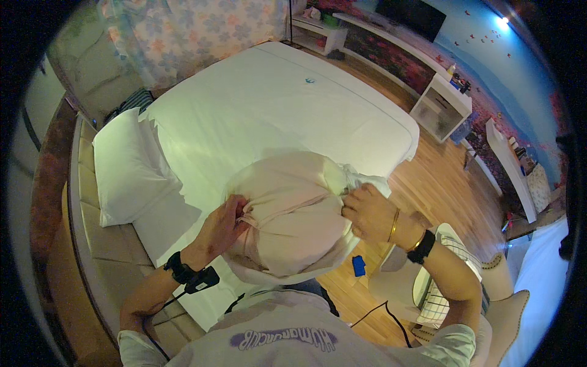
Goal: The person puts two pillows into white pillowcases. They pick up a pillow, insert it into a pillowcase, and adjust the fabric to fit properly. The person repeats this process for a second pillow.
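Between my hands, in front of my body, is a plump, pale pinkish pillow (293,226) with creased, gathered cloth across its upper side. My left hand (221,227) pinches the cloth at its left edge, fingertips partly hidden in the folds. On the opposite side, my right hand (370,211) has its fingers closed on the edge, beside a bunched whitish corner (350,177). White fabric shows along the pillow's lower rim. Below and beyond it spreads a bed with a white sheet (238,104).
A white pillow (125,171) leans by the padded headboard (92,202) at left. To the right stand a beige armchair (397,281) with a checked cushion (443,300) and a white cabinet (443,107). A blue item (359,266) and a black cable (391,309) lie near the chair.
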`<control>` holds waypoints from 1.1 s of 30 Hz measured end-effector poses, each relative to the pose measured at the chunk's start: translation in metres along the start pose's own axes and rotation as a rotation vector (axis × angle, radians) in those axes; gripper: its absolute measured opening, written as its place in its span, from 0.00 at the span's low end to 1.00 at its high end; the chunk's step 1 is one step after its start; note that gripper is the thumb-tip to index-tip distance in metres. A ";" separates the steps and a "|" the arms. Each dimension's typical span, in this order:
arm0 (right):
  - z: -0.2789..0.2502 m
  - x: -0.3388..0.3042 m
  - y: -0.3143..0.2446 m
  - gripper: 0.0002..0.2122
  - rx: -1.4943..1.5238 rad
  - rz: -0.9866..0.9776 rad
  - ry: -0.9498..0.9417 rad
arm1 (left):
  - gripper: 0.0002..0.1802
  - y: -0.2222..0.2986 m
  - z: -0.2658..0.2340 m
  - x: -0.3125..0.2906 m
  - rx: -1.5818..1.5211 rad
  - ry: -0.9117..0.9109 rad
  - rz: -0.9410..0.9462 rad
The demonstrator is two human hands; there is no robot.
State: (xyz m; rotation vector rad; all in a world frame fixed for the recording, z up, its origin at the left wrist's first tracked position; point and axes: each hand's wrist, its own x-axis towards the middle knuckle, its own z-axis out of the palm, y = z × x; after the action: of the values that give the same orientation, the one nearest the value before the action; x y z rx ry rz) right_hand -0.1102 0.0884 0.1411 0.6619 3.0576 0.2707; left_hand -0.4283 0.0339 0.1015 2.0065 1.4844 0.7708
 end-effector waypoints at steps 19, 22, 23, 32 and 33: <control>-0.011 0.014 -0.087 0.13 0.503 0.029 -0.246 | 0.08 0.008 0.010 0.014 0.492 -0.011 0.162; -0.031 0.027 -0.094 0.09 0.814 0.171 -0.086 | 0.07 0.028 -0.001 0.014 0.419 -0.044 0.196; -0.041 0.031 -0.092 0.07 0.982 0.213 0.042 | 0.07 0.038 -0.005 0.011 0.376 -0.074 0.240; -0.072 0.071 -0.095 0.08 1.446 0.243 0.226 | 0.10 0.049 0.004 0.005 -0.217 -0.395 0.239; -0.071 0.073 -0.095 0.07 1.373 0.211 0.256 | 0.15 0.043 0.012 0.007 -0.438 -0.495 0.350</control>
State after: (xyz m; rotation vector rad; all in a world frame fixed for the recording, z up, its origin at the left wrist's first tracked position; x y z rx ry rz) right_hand -0.2186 0.0218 0.1981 0.9278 2.9317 -1.9813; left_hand -0.3896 0.0286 0.1248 1.9388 0.6319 0.6029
